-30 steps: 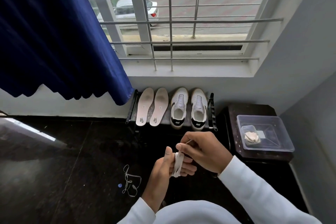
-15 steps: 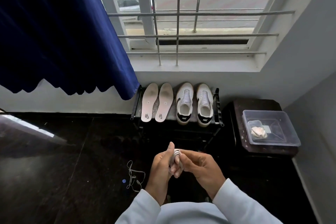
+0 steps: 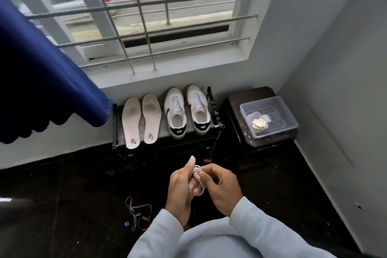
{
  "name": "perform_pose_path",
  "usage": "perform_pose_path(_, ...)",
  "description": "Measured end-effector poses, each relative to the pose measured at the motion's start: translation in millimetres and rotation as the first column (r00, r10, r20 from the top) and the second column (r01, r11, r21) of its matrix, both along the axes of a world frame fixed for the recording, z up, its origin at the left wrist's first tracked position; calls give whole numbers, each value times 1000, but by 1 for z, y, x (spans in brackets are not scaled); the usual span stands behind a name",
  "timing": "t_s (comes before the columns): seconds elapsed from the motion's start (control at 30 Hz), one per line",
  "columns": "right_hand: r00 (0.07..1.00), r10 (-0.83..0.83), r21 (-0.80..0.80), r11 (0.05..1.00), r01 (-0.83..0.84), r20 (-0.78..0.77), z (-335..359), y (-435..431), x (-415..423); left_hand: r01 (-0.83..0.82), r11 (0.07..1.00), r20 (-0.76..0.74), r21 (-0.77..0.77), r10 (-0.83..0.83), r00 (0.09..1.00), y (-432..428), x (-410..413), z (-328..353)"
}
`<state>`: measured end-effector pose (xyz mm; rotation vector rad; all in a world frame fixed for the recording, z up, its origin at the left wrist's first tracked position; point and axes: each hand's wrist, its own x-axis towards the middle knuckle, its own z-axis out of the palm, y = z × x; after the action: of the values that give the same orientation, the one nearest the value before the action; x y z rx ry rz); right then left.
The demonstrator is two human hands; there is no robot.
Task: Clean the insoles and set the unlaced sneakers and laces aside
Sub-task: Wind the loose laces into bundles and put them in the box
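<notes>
A white shoelace (image 3: 198, 181) is coiled around the fingers of my left hand (image 3: 181, 184), whose thumb points up. My right hand (image 3: 221, 185) pinches the coil from the right. A second loose lace (image 3: 138, 213) lies tangled on the dark floor to the left of my hands. On a low black rack (image 3: 215, 109) under the window lie two pale insoles (image 3: 141, 120) side by side, and to their right stand two unlaced white sneakers (image 3: 187, 110) with black heel tabs.
A clear plastic tub (image 3: 280, 123) holding a crumpled cloth (image 3: 259, 124) sits on a dark stool (image 3: 236, 100) in the right corner. A blue curtain (image 3: 41, 81) hangs at the left. A barred window (image 3: 146, 23) is above; a wall stands close on the right.
The lace, held partly stretched between my hands a second ago, is now wound into a small coil on my left fingers. The camera has tilted down and to the right.
</notes>
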<state>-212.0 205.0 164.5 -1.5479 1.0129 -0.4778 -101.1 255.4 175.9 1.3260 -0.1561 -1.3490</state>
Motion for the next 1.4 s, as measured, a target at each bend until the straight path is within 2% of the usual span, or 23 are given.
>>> perform_pose_path(0.1,998,-62,11,998,62,-33,-2,-21,-10,38,999,75,37,-40,996,-31,-10,-8)
perform_pose_path(0.2,987,-124,19,992,127,-99,-9,-55,-28,111,994,82,12,-112,990,-69,-29,-17)
perform_pose_path(0.33,976,-165,-86,984,153,-145,-27,-117,-66,206,978,109,-42,-201,974,-123,-63,-33)
perform_pose_path(0.43,971,-168,-124,981,148,-172,-37,-166,-96,237,971,84,-25,-234,969,-173,-91,-47)
perform_pose_path(0.6,952,-229,-51,973,223,-202,-58,-257,-145,114,991,30,76,-117,993,-260,-146,-65)
perform_pose_path(0.77,912,-199,24,975,223,-358,-94,-354,-186,41,982,79,183,-56,995,-338,-187,-97)
perform_pose_path(1.0,850,-127,99,974,205,-511,-165,-450,-206,86,933,214,348,-168,962,-425,-225,-164)
perform_pose_path(1.1,826,-117,123,968,219,-552,-201,-477,-207,110,908,207,404,-208,956,-454,-232,-192)
perform_pose_path(1.4,775,-139,129,953,273,-616,-289,-507,-198,76,831,291,551,-277,916,-502,-242,-252)
